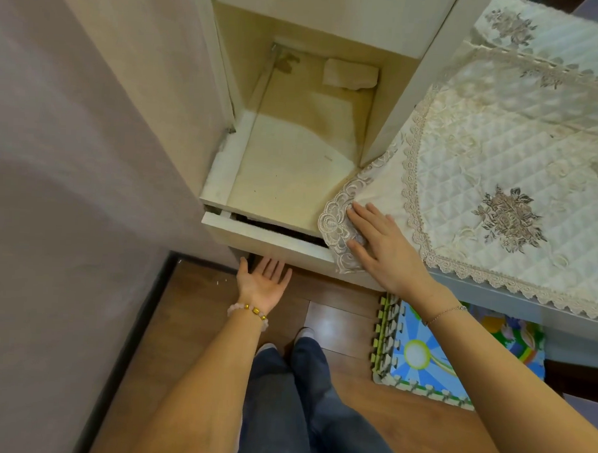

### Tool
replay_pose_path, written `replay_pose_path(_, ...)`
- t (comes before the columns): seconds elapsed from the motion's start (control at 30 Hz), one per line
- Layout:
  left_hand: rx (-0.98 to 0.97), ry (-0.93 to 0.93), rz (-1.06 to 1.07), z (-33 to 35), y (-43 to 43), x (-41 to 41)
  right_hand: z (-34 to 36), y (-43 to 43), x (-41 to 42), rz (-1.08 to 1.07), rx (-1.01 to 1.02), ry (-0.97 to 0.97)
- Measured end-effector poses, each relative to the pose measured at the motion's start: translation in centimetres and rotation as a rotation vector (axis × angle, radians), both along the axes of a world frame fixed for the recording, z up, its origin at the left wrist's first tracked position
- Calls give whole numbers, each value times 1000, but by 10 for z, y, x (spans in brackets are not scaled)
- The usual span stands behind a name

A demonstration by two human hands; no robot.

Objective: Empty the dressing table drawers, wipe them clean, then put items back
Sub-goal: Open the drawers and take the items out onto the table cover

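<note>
A cream wooden drawer (224, 175) stands pulled out below the dressing table, its floor bare and stained. A folded white cloth (350, 74) lies at its back. Beneath it a lower drawer front (273, 244) juts out slightly. My left hand (262, 279) is palm up under that front, fingertips reaching beneath its lower edge. My right hand (387, 249) lies flat with straight fingers on the lace corner of the quilted table cover (499, 159), which hangs over the drawer's right front corner.
A mauve wall (71, 148) closes off the left side. The floor is brown wood, with a colourful foam puzzle mat (429, 352) under the table at right. My legs and feet (283, 397) stand just before the drawers.
</note>
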State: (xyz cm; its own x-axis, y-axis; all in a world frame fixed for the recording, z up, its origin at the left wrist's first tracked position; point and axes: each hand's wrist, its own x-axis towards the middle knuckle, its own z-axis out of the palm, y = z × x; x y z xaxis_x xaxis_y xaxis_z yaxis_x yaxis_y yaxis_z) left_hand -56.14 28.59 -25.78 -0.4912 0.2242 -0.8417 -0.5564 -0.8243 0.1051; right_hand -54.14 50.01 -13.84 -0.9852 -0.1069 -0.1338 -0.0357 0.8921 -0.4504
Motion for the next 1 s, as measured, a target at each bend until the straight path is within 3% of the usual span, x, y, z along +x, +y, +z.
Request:
replay_pose_path(0.73,-114,-201,8,14,-88,161,-4,-18,30,-56,52,13)
replay_pose_path(1.0,-100,-109,-64,28,-96,175,11,-31,58,-188,-101,-25)
